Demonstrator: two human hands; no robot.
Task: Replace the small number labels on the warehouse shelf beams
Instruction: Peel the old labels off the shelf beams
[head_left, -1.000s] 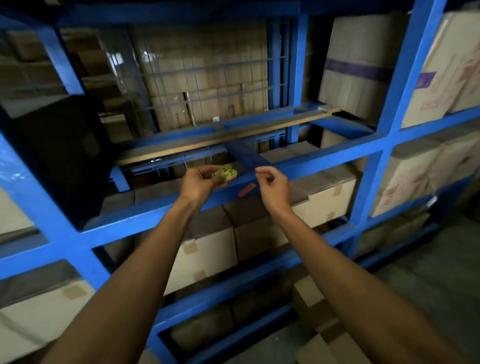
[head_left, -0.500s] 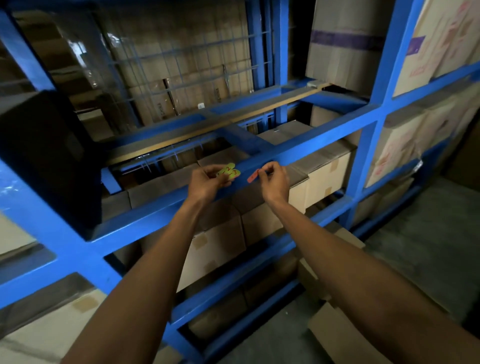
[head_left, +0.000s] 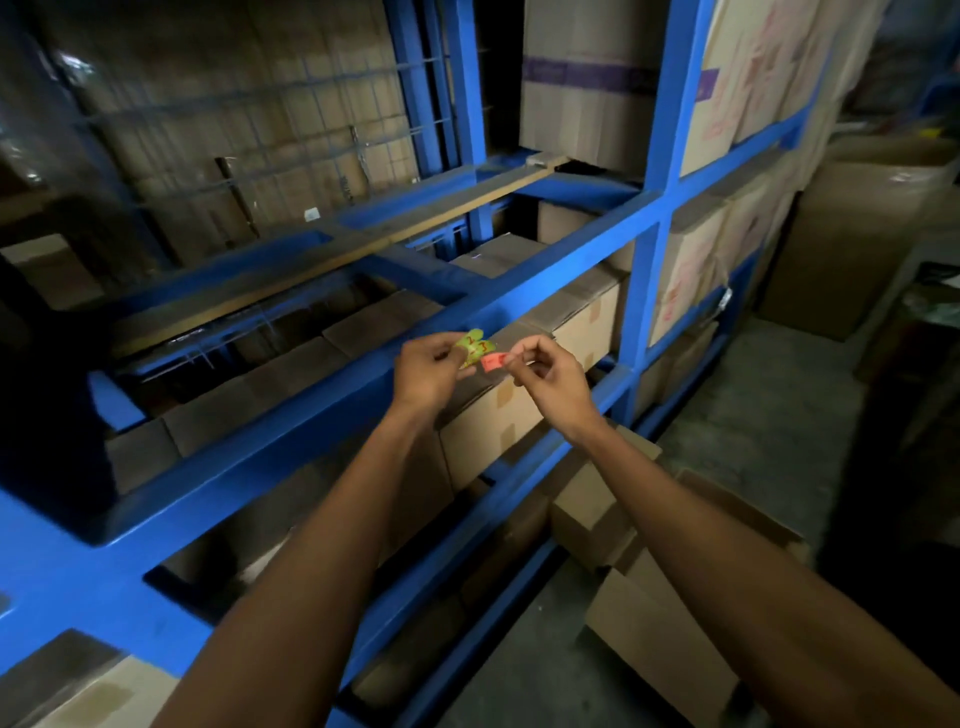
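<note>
at frame centre, an orange label (head_left: 492, 361) is being pinched in the right hand (head_left: 550, 375), green number labels (head_left: 472, 345) in the left hand (head_left: 426, 371), before the blue shelf beam (head_left: 291, 441); sticking a green one on is judged next.

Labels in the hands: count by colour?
Green labels, in the left hand: 2, overlapping, red numerals on them
Red label, pinched by the right hand: 1
Total: 3
</note>
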